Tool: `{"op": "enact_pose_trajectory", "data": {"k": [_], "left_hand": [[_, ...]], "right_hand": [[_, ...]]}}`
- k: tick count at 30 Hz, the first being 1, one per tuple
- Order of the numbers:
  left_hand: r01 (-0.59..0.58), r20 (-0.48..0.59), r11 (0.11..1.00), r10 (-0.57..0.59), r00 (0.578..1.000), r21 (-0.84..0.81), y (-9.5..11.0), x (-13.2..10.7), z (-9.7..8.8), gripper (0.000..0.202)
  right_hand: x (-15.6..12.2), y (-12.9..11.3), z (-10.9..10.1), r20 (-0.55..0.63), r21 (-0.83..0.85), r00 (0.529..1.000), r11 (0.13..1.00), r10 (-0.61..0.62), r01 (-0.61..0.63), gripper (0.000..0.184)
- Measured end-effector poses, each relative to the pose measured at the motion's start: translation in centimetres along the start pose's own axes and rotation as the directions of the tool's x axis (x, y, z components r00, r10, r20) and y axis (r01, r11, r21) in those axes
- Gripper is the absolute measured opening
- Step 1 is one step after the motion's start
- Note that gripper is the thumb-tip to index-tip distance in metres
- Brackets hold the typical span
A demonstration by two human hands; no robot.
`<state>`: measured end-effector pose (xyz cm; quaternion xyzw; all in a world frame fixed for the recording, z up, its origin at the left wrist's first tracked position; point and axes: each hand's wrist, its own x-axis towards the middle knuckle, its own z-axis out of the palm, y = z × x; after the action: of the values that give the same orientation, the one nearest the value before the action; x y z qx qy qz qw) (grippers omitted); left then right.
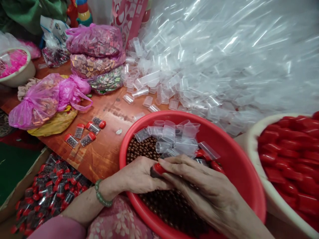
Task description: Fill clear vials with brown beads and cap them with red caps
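Over a red basin (258, 199), my left hand (139, 174) is closed round a small container (158, 168) with a red cap and dark contents. My right hand (201, 186) has its fingers and thumb closed on the capped end, so much of the container is hidden between the hands. Brown round candies or beads (139, 149) fill the basin beneath them. Transparent plastic sleeves (169, 131) lie heaped on top at the far side, with a few red caps (217, 167) beside my right hand.
A cream tub (251, 132) of red caps stands at right. Loose transparent sleeves (159, 78) cover the table's back. Several filled containers (87, 138) lie on the table (107, 146). At lower left is a box (27, 179) of more. Pink bags (94, 39) stand behind.
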<state>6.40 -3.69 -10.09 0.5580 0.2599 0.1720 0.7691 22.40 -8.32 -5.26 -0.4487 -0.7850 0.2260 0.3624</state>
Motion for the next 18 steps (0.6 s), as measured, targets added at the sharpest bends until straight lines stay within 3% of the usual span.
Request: {"op": "enact_pose_trajectory", "data": {"k": [3, 5, 9, 14, 18], "left_hand": [[0.097, -0.007, 0.990, -0.098, 0.995, -0.103, 0.0, 0.2, 0.0, 0.041], [0.146, -0.023, 0.973, -0.153, 0.988, -0.178, 0.2, 0.3, 0.0, 0.047], [0.208, -0.063, 0.917, -0.243, 0.968, -0.339, 1.1, 0.5, 0.3, 0.049], [0.229, -0.033, 0.846, -0.278, 0.960, -0.482, 1.4, 0.5, 0.5, 0.047], [0.228, 0.037, 0.825, -0.245, 0.969, -0.517, 0.9, 0.2, 0.3, 0.049]], "right_hand": [[-0.4, 0.0, 0.3, -0.028, -0.188, 0.999, 0.982, -0.024, 0.018, 0.024], [-0.5, 0.0, 0.5, 0.016, -0.296, 1.000, 0.955, -0.027, 0.030, 0.030], [-0.6, 0.4, 1.7, 0.091, -0.437, 0.995, 0.897, -0.028, 0.065, 0.064], [-0.6, 1.1, 3.2, -0.028, -0.572, 0.986, 0.812, -0.165, 0.120, 0.051], [-0.5, 1.3, 3.0, -0.043, -0.584, 0.964, 0.789, -0.263, 0.189, 0.055]]}}
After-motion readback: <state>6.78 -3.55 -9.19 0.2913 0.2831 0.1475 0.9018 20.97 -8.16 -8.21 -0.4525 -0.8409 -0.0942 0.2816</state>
